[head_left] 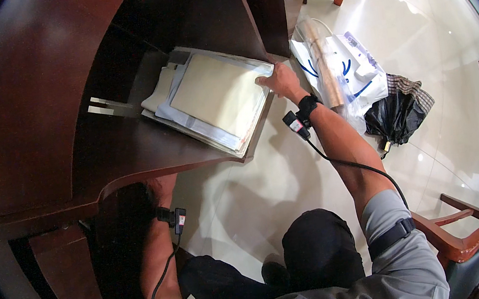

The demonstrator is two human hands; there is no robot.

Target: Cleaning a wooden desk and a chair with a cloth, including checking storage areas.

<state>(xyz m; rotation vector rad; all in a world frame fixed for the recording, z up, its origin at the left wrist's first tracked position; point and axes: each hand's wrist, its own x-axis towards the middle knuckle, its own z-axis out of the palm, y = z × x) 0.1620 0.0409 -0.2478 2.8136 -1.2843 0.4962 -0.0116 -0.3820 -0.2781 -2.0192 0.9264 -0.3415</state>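
Note:
A stack of papers (213, 98), with a cream folder or sheet on top, lies at an angle on a dark wooden shelf (131, 145). My right hand (282, 82) is at the stack's right corner, its thumb over the top and the other fingers curled round the edge, partly hidden. Below the shelf's front edge is my left hand (164, 186); the wood covers its fingers. Each wrist wears a black strap with a small cabled device.
On the tiled floor to the right lie a white bag (360, 63), a wrapped brown roll (326, 73) and a black folded umbrella (401, 110). A wooden chair (471, 234) stands at lower right. Dark wooden panels (36, 97) rise at the left.

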